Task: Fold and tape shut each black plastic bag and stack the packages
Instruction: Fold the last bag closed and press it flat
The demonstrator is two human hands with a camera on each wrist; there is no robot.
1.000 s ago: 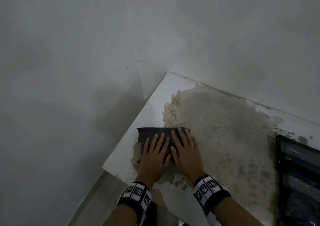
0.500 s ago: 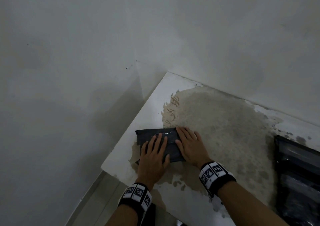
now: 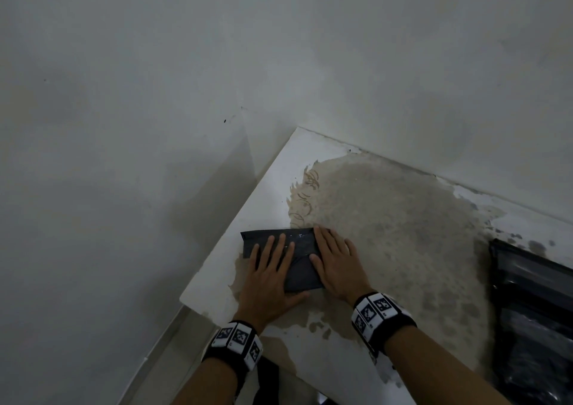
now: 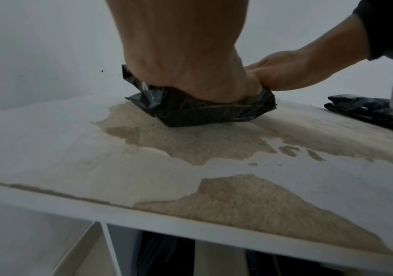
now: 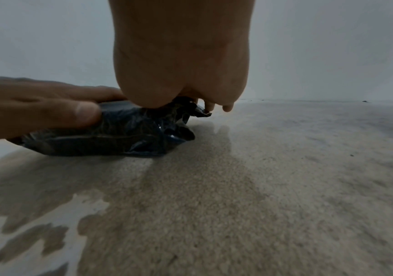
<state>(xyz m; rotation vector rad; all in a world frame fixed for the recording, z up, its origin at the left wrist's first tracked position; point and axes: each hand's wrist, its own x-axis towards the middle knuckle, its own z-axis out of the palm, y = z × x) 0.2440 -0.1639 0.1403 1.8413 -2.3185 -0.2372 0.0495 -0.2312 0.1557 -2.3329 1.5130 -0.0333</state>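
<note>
Fingers straight, we press our left hand [image 3: 269,283] and right hand [image 3: 336,263] flat on the folded black bag [image 3: 299,273], which lies on the desk [image 3: 403,234] near its nine o'clock edge; more black bags [image 3: 533,311] lie at three o'clock.

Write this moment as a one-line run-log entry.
step: flattening | left hand: flat on folded black bag | right hand: flat on bag's right end | surface: worn white table | tape: shiny strip on bag

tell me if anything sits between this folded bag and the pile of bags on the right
Nothing visible does. Both hands, left hand and right hand, press the folded bag; only bare worn tabletop lies before the pile.
</note>
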